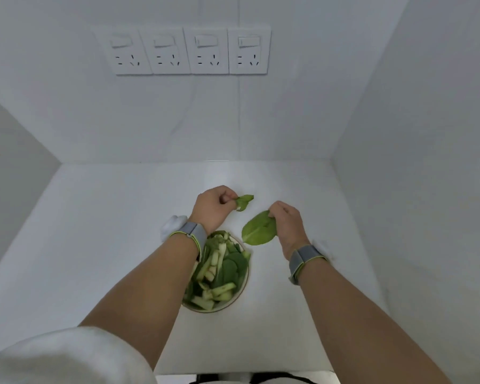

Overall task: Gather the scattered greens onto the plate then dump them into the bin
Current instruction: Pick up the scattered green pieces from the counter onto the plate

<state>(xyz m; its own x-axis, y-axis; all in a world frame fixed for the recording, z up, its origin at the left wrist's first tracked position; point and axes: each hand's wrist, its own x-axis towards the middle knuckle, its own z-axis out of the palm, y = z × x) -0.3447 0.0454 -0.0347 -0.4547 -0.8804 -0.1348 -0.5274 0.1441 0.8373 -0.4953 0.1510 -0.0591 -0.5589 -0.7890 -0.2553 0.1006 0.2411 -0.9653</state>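
A round plate (244, 286) sits on the white counter near the front middle, heaped with cut green stalks and leaves (219, 270). My left forearm crosses over the plate's left side. Beyond the plate, my left hand (212, 207) pinches a small dark green leaf (244, 201) between its fingertips. To the right, my right hand (287, 225) holds a large pale green leaf (259, 229) by its far end, just off the plate's upper right edge. No bin is in view.
White walls close in the counter (94, 231) at the back, left and right. A row of several wall sockets (191, 51) is mounted high on the back wall. Both wrists wear grey bands. A dark gap (261, 379) shows past the counter's front edge.
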